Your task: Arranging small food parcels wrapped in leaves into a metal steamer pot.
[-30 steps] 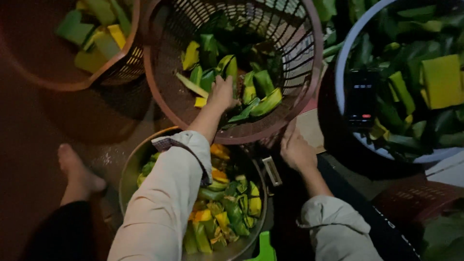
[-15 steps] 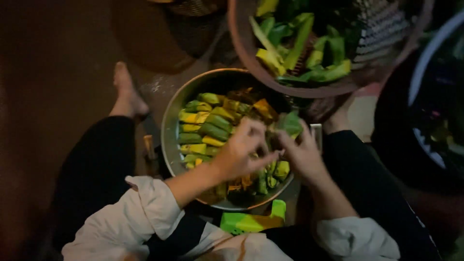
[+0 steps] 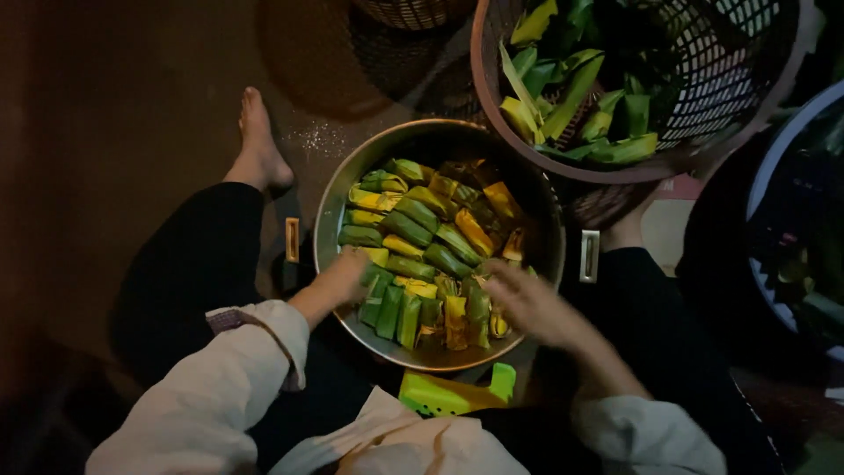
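A round metal pot sits on the floor between my legs, packed with several green and yellow leaf-wrapped parcels laid in rows. My left hand reaches into the pot's near left side and rests on the parcels there. My right hand is blurred over the near right side of the pot, touching the parcels; whether it grips one is unclear. Both sleeves are white.
A brown plastic mesh basket with more leaf parcels overlaps the pot's far right rim. A dark basin with a pale rim stands at right. My bare foot lies left of the pot. A green plastic object sits near my lap.
A second ago my left hand was up in the mesh basket. Both hands then held a parcel over the pot. Now they are spread apart, low on the parcels in the pot.
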